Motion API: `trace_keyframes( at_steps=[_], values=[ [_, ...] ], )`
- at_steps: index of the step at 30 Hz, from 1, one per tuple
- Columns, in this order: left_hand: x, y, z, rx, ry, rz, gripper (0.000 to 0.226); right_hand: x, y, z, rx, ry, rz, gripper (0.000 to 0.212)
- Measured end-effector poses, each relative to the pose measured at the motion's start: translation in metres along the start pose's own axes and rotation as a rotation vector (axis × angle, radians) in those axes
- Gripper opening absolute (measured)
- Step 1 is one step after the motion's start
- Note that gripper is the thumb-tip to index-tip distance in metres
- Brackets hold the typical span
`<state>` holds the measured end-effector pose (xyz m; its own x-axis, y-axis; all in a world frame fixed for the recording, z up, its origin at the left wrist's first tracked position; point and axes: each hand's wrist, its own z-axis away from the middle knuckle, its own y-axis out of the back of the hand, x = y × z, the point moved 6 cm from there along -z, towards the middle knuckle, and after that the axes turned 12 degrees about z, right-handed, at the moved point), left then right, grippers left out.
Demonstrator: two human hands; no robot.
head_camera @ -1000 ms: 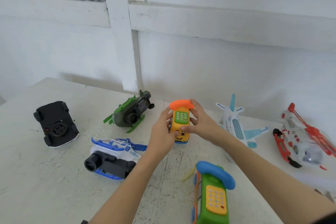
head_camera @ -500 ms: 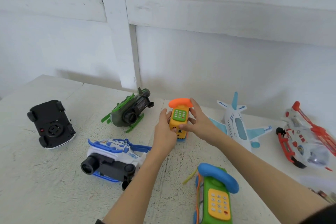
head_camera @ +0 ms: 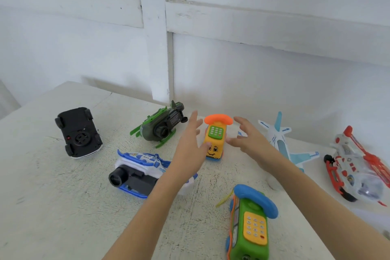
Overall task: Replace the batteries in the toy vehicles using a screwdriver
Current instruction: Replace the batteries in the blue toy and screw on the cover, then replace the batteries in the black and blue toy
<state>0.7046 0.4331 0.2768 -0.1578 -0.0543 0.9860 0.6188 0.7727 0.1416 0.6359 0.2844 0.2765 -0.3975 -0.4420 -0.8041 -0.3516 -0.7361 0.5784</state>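
Note:
A small yellow toy phone car (head_camera: 215, 139) with an orange handset and green keypad stands upright on the white table (head_camera: 52, 207). My left hand (head_camera: 190, 145) hovers just left of it with fingers spread; its thumb is close to the toy's side. My right hand (head_camera: 247, 139) is just right of the toy, fingers straight and apart from it. Neither hand holds anything. No screwdriver is in view.
A black car (head_camera: 79, 132) lies upside down at far left. A green helicopter (head_camera: 162, 126) and a blue-white helicopter (head_camera: 137, 173) lie on their sides. A white-blue plane (head_camera: 280, 139), a red-white helicopter (head_camera: 354, 167) and a green toy phone car (head_camera: 251, 226) lie around. A wall stands behind.
Both hands held the yellow phone car and set it down; now they have let go and spread open beside it.

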Motion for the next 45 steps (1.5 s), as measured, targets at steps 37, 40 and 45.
trace_keyframes(
  at_steps=[37, 40, 45],
  values=[
    [-0.042, 0.115, 0.126, 0.437, -0.059, 0.249, 0.065, -0.105, -0.150, 0.026, -0.307, 0.421, 0.275, 0.081],
    [-0.023, 0.103, 0.122, 0.366, -0.099, 0.276, 0.072, -0.116, -0.126, 0.035, -0.302, 0.370, -0.058, 0.079],
    [0.003, 0.081, 0.111, 0.153, -0.157, 0.402, 0.091, -0.126, -0.096, 0.056, -0.276, 0.340, -0.428, 0.047]
  ],
)
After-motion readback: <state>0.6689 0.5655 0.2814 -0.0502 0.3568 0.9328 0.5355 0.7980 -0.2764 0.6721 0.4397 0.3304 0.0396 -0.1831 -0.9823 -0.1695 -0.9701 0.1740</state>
